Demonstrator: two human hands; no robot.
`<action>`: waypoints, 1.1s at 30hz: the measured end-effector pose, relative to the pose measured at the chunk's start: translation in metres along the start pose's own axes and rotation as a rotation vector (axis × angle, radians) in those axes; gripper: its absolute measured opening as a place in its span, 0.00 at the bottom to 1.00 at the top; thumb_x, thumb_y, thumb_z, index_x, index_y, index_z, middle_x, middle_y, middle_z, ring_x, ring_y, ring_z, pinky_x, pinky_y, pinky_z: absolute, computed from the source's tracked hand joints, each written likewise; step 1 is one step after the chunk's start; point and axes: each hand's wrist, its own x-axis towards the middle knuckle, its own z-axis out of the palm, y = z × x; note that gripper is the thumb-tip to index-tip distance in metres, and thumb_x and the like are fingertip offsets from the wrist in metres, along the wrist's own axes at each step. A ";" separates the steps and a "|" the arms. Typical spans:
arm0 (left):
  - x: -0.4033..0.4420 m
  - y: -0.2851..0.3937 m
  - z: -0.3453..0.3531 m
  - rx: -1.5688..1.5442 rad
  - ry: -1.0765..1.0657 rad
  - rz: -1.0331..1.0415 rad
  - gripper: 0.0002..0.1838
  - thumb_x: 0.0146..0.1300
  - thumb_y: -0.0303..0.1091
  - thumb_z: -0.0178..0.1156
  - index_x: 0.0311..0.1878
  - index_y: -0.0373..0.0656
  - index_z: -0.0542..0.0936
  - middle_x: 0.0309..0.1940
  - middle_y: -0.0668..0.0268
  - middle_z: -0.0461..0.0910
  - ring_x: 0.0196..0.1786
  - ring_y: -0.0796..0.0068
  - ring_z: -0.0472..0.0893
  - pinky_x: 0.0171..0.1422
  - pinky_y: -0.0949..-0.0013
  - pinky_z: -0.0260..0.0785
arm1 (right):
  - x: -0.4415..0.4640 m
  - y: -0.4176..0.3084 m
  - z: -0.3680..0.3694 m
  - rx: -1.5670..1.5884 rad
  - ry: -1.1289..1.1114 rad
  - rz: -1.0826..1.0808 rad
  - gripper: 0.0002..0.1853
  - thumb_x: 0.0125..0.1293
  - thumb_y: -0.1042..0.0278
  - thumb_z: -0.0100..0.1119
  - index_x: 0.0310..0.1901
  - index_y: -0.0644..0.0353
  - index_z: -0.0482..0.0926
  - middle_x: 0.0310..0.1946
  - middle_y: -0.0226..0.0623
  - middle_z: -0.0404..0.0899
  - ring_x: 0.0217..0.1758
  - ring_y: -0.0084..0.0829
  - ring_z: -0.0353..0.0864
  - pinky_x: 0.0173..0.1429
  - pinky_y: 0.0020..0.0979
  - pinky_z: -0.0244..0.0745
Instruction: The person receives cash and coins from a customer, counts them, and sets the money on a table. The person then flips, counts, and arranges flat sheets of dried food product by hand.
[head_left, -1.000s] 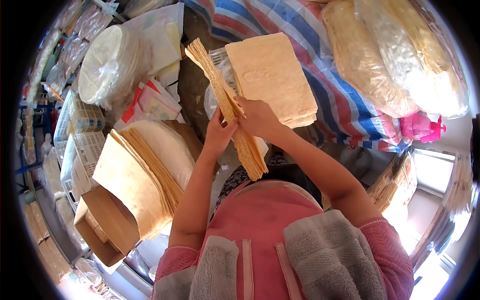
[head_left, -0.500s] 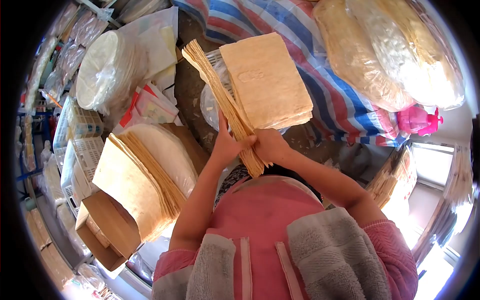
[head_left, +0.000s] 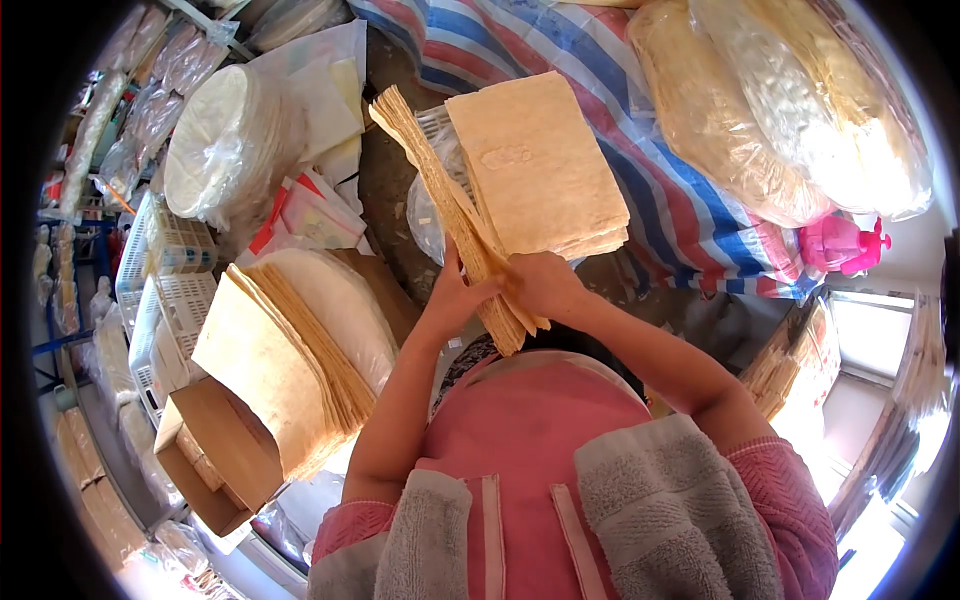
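Note:
A bundle of thin tan sheets (head_left: 445, 195) stands on edge in front of my body, slanting from upper left to lower right. My left hand (head_left: 458, 298) grips its left side near the lower end, with the thumb across the edges. Closed on the sheets from the right is my right hand (head_left: 545, 287); some sheet edges splay out beneath it, and its fingertips are partly hidden. Just beyond, a flat stack of tan sheets (head_left: 545, 165) lies on a white basket (head_left: 437, 122) wrapped in clear plastic.
At left, more upright tan sheets (head_left: 270, 360) lean beside a cardboard box (head_left: 225, 450), white plastic baskets (head_left: 165, 320) and wrapped round sheets (head_left: 215, 140). A striped tarp (head_left: 665, 190), large plastic-wrapped bundles (head_left: 750, 110) and a pink bottle (head_left: 840, 245) are at right.
Since a second ago, both hands have moved down along the bundle toward its lower end. My right hand has come closer to my body, and a few sheets now fan out beside it.

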 end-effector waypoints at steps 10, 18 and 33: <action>0.001 0.001 -0.006 0.061 -0.058 0.030 0.53 0.49 0.27 0.62 0.71 0.41 0.36 0.62 0.58 0.61 0.60 0.68 0.66 0.61 0.70 0.62 | 0.003 0.027 -0.008 0.031 0.029 -0.103 0.05 0.50 0.70 0.55 0.27 0.62 0.75 0.24 0.48 0.76 0.32 0.50 0.76 0.36 0.42 0.71; 0.011 -0.007 0.014 0.335 0.300 0.041 0.50 0.45 0.30 0.61 0.70 0.36 0.42 0.51 0.52 0.74 0.50 0.60 0.77 0.53 0.66 0.68 | -0.001 0.020 -0.006 0.202 -0.053 -0.017 0.15 0.50 0.68 0.54 0.42 0.61 0.77 0.34 0.49 0.79 0.40 0.47 0.79 0.44 0.37 0.74; -0.001 0.019 0.041 0.480 0.458 0.124 0.35 0.48 0.34 0.66 0.60 0.44 0.62 0.48 0.59 0.76 0.50 0.62 0.77 0.53 0.67 0.67 | 0.045 -0.010 -0.017 0.290 -0.033 -0.029 0.18 0.47 0.67 0.56 0.42 0.63 0.75 0.31 0.51 0.78 0.37 0.48 0.79 0.41 0.38 0.73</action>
